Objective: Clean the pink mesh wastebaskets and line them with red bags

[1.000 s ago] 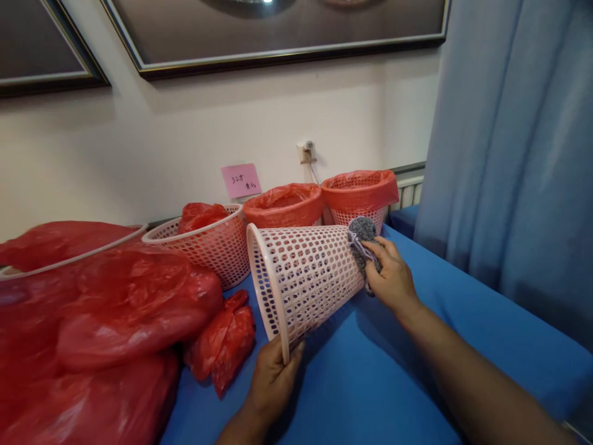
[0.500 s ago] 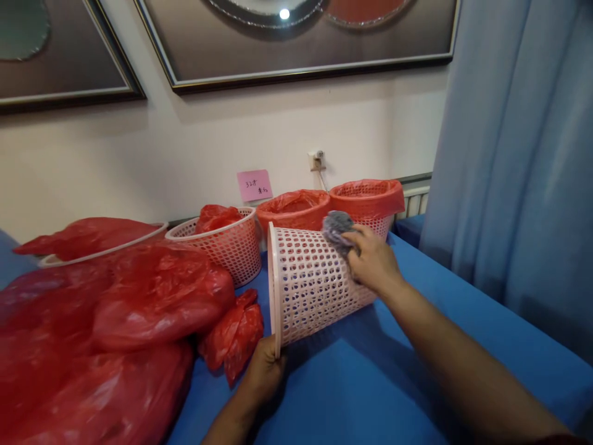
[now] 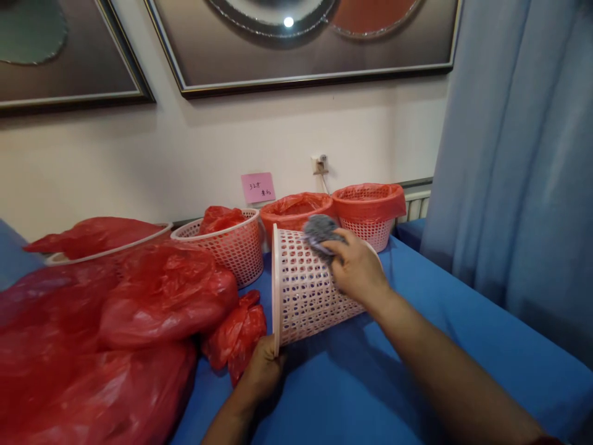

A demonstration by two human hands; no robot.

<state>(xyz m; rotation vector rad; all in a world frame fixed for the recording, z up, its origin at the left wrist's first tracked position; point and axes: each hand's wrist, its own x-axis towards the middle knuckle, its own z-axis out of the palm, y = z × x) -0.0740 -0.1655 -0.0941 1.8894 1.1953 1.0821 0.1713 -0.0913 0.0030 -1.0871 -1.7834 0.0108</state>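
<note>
Right hand [image 3: 359, 266]: fingers closed round a grey scrubber [image 3: 319, 232], as far as I can see from here; it blurs a little at the edges.
Left hand [image 3: 265, 371]: grasping the near, lower edge of the pale basket [image 3: 308, 296], hooked at its rim [image 3: 277, 290], most of the fingers hidden from me.
Basket on its side: between the two hands, mouth facing left, base to the right and partly behind the right hand; its long axis runs left to right, roughly along the table's far side.
Scrubber against basket: on the upper side, towards the rim; the rim lies just left of it, the base to its right. Of the two hands, the right is nearer the base, the left sits at the mouth end.
Blue table [image 3: 333, 402]: underneath; I can't tell whether the basket rests fully on it.
Red bags [image 3: 115, 334]: heaped at the left, with a small crumpled bag [image 3: 241, 337] just left of the left hand.
Lined baskets: two stand upright beyond, one in the middle [image 3: 282, 224], one farther right [image 3: 370, 213].
Far wall: a pink note [image 3: 258, 187], left of a socket [image 3: 319, 164].
</note>
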